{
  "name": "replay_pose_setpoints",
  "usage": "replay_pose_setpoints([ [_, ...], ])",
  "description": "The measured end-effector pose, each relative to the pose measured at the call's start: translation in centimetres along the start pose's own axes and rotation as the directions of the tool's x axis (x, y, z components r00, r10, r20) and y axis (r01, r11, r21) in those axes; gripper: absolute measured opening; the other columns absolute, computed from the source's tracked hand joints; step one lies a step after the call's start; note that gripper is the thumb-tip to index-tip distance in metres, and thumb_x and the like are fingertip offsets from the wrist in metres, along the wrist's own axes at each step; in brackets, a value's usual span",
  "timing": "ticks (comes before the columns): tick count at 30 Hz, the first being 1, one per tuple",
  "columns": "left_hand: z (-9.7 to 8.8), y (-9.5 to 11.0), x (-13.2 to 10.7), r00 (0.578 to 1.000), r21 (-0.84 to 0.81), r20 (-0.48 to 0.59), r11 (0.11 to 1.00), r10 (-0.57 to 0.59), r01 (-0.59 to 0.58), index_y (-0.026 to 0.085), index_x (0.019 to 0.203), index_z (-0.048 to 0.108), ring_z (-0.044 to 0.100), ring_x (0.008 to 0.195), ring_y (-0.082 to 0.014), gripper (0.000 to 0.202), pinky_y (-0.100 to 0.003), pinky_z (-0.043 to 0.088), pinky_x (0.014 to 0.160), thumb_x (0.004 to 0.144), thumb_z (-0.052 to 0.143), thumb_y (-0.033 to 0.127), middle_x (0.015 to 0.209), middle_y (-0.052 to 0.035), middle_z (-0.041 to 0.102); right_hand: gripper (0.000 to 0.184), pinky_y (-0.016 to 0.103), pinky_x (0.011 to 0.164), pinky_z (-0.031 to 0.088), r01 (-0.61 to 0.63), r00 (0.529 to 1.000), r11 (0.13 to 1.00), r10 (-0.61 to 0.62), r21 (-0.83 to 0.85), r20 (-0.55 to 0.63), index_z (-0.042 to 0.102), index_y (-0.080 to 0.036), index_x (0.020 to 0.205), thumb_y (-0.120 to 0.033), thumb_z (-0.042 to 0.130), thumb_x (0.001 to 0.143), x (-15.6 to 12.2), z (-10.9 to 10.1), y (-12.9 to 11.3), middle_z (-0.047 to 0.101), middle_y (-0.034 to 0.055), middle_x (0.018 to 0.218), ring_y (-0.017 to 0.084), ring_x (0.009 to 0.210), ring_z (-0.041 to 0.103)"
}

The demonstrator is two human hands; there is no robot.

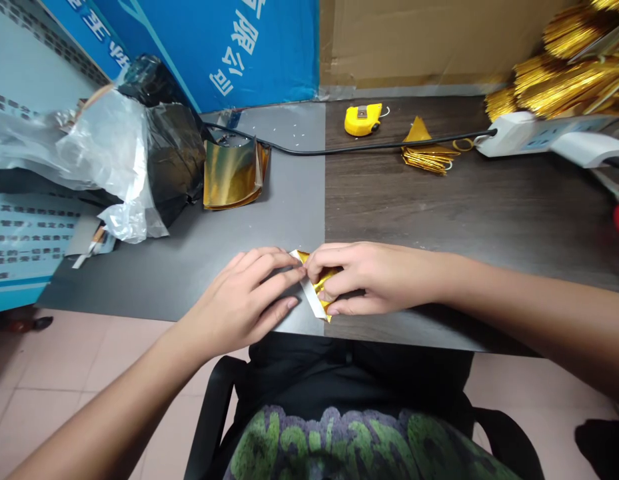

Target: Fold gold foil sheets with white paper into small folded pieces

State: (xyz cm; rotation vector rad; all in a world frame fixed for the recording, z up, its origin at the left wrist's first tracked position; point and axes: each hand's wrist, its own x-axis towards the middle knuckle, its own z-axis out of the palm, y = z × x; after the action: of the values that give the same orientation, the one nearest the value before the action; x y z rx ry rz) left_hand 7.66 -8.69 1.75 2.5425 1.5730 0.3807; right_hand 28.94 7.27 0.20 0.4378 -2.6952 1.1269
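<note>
Nearest me was the green-patterned lap (339,443), just under the table (189,280). Going from the left, the left hand (246,300) lay with fingers stretched flat, tips pressing the white edge of the gold foil paper (309,293). The paper sat at the table's near edge between both hands. The right hand (376,280) was pinched shut on its folded part. I judged the sheet feather-light, thin and slick, quick to crease or tear, and best gripped along folded edges. Farther back lay a curled stack of gold sheets (232,175) and a yellow tape measure (362,119).
</note>
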Motion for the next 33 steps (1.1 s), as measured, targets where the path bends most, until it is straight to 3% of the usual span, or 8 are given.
replay_pose_setpoints([
  [3, 0.1, 0.5, 0.1, 0.997, -0.045, -0.054, 0.998, 0.049, -0.051, 0.019, 0.123, 0.06, 0.058, 0.118, -0.0234, 0.027, -0.037, 0.048, 0.098, 0.096, 0.059, 0.021, 0.117, -0.0087, 0.066, 0.018, 0.038, 0.095, 0.05, 0.011, 1.0, 1.0, -0.011, 0.001, -0.008, 0.072, -0.013, 0.089, -0.021, 0.059, 0.099, -0.2, 0.0, 0.1, 0.062, 0.013, 0.105, 0.021, 0.104, 0.058],
  [9, 0.4, 1.9, 0.2, 0.997, -0.188, 0.036, 0.98, 0.07, -0.062, 0.022, 0.119, 0.062, 0.057, 0.114, -0.0211, 0.022, -0.036, 0.045, 0.098, 0.098, 0.059, 0.026, 0.113, -0.0063, 0.067, 0.015, 0.035, 0.092, 0.05, 0.008, 0.999, 1.0, -0.008, -0.003, -0.044, 0.071, -0.014, 0.093, -0.022, 0.06, 0.099, -0.8, -0.2, 0.4, 0.063, 0.0113, 0.104, 0.02, 0.103, 0.057],
  [18, 0.7, 2.3, 0.6, 0.993, -0.233, 0.088, 0.971, 0.082, -0.059, 0.022, 0.124, 0.059, 0.055, 0.118, -0.0216, 0.026, -0.037, 0.041, 0.099, 0.099, 0.058, 0.028, 0.12, -0.0061, 0.067, 0.015, 0.038, 0.095, 0.049, 0.006, 0.998, 0.999, -0.004, 0.033, -0.057, 0.07, -0.015, 0.098, -0.029, 0.068, 0.094, -1.4, -0.6, 0.6, 0.064, 0.0107, 0.105, 0.021, 0.105, 0.058],
  [22, 0.6, 2.3, 0.8, 0.991, -0.229, 0.108, 0.972, 0.073, -0.046, 0.02, 0.132, 0.055, 0.055, 0.118, -0.0229, 0.035, -0.037, 0.042, 0.099, 0.099, 0.058, 0.032, 0.122, -0.0085, 0.067, 0.015, 0.038, 0.094, 0.05, 0.009, 0.997, 0.999, -0.006, 0.04, -0.071, 0.069, -0.015, 0.093, -0.022, 0.058, 0.099, -1.4, -0.7, 0.3, 0.064, 0.0111, 0.104, 0.02, 0.104, 0.059],
  [26, 0.5, 2.2, 0.7, 0.99, -0.208, 0.098, 0.975, 0.105, -0.083, 0.024, 0.123, 0.064, 0.055, 0.118, -0.0228, 0.026, -0.039, 0.042, 0.101, 0.097, 0.059, 0.027, 0.122, -0.0075, 0.066, 0.021, 0.037, 0.092, 0.051, -0.007, 0.997, 1.0, 0.009, 0.025, -0.082, 0.067, -0.015, 0.088, -0.016, 0.05, 0.1, -1.3, -0.6, 0.3, 0.064, 0.0114, 0.104, 0.02, 0.102, 0.059],
  [33, 0.3, 2.4, 0.8, 0.989, -0.212, 0.086, 0.972, 0.117, -0.097, 0.024, 0.119, 0.066, 0.056, 0.117, -0.0226, 0.024, -0.038, 0.044, 0.1, 0.096, 0.061, 0.025, 0.118, -0.0071, 0.067, 0.011, 0.036, 0.09, 0.049, -0.03, 0.997, 0.999, 0.033, 0.034, -0.07, 0.066, -0.014, 0.09, -0.022, 0.062, 0.097, -1.5, -0.4, 0.5, 0.063, 0.0109, 0.105, 0.02, 0.103, 0.057],
])
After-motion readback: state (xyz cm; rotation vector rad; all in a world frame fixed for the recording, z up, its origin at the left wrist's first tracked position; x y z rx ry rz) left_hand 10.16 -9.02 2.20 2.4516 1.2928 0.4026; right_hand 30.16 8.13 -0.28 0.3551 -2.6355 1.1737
